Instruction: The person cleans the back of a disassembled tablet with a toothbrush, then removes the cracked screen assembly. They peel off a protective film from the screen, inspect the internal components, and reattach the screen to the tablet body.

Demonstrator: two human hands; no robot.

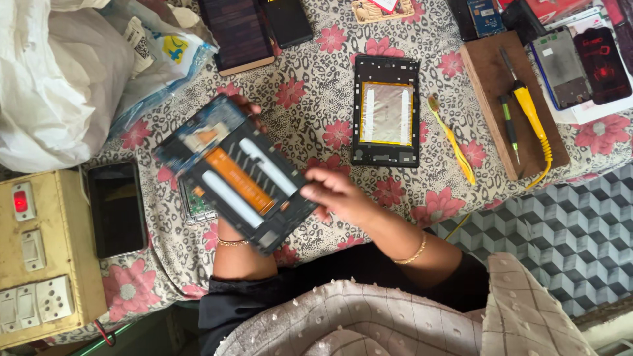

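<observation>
I hold an opened tablet body tilted above the flowered cloth, its inside facing up with an orange strip and two white strips. My left hand grips it from underneath, fingers showing at its far edge. My right hand pinches its right edge near the lower corner. A second opened tablet frame with a silver battery lies flat further back on the cloth.
A dark phone lies left beside a yellowed switch box. A yellow toothbrush lies right of the flat tablet. A wooden board carries a yellow soldering iron and a green tool. Phones and screens line the back; plastic bags sit left.
</observation>
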